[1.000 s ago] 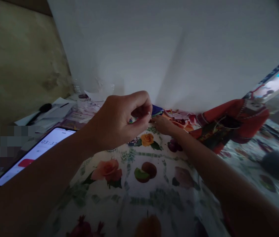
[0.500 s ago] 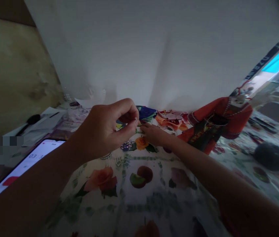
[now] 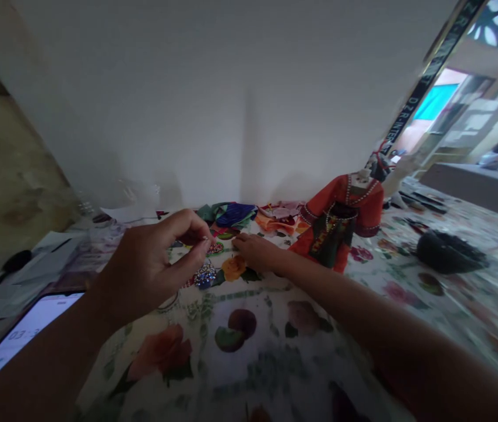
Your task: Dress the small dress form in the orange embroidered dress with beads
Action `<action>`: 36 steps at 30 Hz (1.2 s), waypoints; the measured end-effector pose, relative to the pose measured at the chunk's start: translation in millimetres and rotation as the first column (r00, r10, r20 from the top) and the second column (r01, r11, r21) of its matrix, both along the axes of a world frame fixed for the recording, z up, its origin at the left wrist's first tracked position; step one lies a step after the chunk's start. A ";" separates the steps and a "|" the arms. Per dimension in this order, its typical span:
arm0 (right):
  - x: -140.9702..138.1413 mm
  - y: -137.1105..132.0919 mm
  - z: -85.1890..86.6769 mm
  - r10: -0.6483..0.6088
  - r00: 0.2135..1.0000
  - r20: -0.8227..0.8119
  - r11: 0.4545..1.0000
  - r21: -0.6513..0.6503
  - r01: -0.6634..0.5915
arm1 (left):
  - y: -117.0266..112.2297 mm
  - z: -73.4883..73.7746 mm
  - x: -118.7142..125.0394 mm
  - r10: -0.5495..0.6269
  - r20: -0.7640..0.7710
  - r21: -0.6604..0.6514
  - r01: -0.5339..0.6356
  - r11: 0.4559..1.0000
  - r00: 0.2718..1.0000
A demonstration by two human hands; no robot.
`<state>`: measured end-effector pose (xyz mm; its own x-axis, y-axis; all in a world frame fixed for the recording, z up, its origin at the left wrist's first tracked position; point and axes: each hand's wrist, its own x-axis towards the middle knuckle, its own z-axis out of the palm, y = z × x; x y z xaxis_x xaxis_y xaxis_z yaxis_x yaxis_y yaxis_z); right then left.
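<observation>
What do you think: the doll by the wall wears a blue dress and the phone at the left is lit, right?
Not quite: the head view shows the doll by the wall in a red dress, not blue. The phone at the left is lit.

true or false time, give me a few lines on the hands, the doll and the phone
1. The left hand has thumb and forefinger pinched together. True.
2. The right hand holds the doll. False: it rests on the tablecloth, apart from the doll.
3. The phone has a lit screen. True.
4. The doll wears a blue dress. False: the dress is red-orange.
</observation>
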<state>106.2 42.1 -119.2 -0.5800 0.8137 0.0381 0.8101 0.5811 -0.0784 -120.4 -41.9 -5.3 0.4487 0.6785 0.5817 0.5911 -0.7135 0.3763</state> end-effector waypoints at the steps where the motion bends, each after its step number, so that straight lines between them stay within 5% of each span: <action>1: 2.3 -2.3 4.6 -0.010 1.000 -0.009 1.000 0.004 0.010 | -0.3 -0.4 0.5 -0.001 -0.001 -0.009 0.001 1.000 1.000; 8: 36.5 -37.7 46.3 -0.033 0.964 -0.265 0.999 -0.014 0.030 | 0.1 -0.7 3.6 -0.016 0.119 -0.165 0.035 0.986 0.993; 12: 51.2 -69.3 50.8 -0.040 0.817 -0.576 0.978 -0.189 -0.085 | -0.4 -10.5 16.7 -0.080 0.393 -0.409 0.252 0.877 0.916; 18: 37.5 -104.6 49.3 -0.275 0.450 -0.850 0.748 -0.483 -0.455 | -12.5 -27.1 47.8 -0.040 0.523 -0.564 0.382 0.732 0.851; 24: 42.3 -125.4 46.7 -0.531 0.313 -0.788 0.569 -0.605 -0.557 | -14.8 -33.1 57.4 0.061 0.578 -0.587 0.364 0.723 0.814; 36: 75.9 -138.1 42.1 -0.573 0.226 -0.788 0.652 -0.605 -0.457 | -11.9 -22.7 79.9 0.039 0.510 -0.665 0.365 0.651 0.860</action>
